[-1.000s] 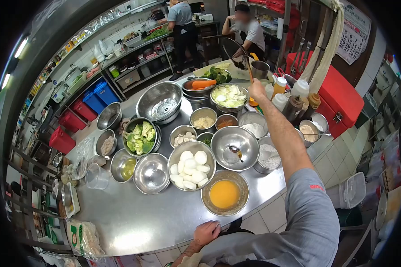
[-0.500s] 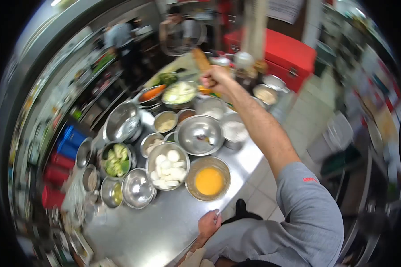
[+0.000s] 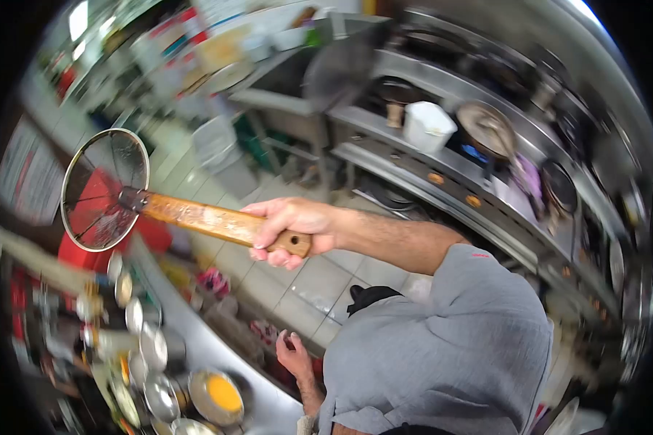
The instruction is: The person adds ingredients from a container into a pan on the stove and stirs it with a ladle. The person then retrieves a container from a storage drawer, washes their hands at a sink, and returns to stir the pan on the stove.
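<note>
Steel-rimmed and round, showing at far left: a wire strainer (image 3: 133, 199), standing out mesh-first in front of a red box (image 3: 80, 257), carrying no visible food. Crowding the worktop (image 3: 268, 413) lower down, amid blur: a steel bowl (image 3: 158, 399) and, just beside it, a mixing bowl (image 3: 198, 391) containing orange-yellow liquid (image 3: 226, 392). Running rightward from the mesh along a wooden handle (image 3: 196, 216), and gripping it near the holed end with the right hand (image 3: 297, 217), fingers wrapped around the wood. Risking a twisting or dipping head from holding so far back, and a knocked bowl from swinging low over the worktop; risking drips into the liquid, too, from any wetness on the mesh. Hanging near the worktop's edge, half open with loosely curled fingers: the left hand (image 3: 295, 357), holding nothing visible and lending no second support. Shining between, possibly wet: floor tiles (image 3: 315, 290), threatening a slip from a hurried turn. Standing farther right, beyond a grey shirt (image 3: 442, 341): the stove (image 3: 413, 167), bearing a white container (image 3: 428, 127) near its front and, beside that, a pan (image 3: 484, 129) above a blue flame (image 3: 474, 152). Risking a toppled container from a wide elbow, or scorched cloth from leaning too near the burner.
</note>
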